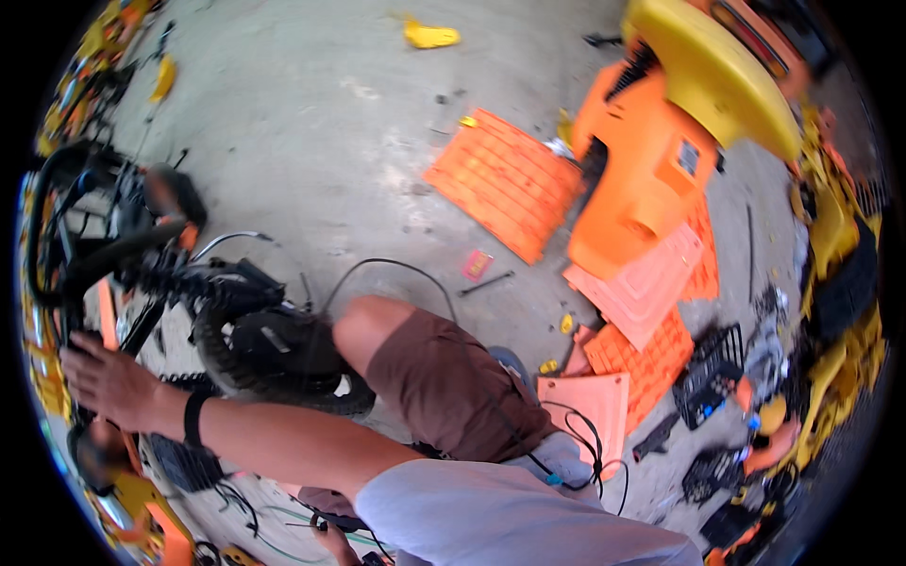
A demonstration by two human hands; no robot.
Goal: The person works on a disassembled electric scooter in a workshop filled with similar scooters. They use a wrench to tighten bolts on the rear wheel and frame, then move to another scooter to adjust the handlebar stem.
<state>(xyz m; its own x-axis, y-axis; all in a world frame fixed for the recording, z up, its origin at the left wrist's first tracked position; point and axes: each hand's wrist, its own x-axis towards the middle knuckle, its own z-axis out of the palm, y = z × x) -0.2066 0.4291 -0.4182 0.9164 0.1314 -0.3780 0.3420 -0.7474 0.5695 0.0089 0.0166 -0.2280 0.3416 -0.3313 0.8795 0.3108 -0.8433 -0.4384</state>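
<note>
Black wheeled machine (pixel 269 344) and orange panels (pixel 500 184) on grey concrete floor (pixel 311 113), right grip (pixel 106 382) spread, left grip (pixel 334 541) unclear.

You've got free floor (pixel 302 113) from its far edge's middle down to the black tyre (pixel 250 385), which bars the way beside your right forearm (pixel 293 436). Black tubing (pixel 104 264) crowds your right hand (pixel 115 385). Cable (pixel 396 263) arcs past your knee (pixel 363 325). Orange panel (pixel 510 184) and shell (pixel 623 189) block floor's right side.
</note>
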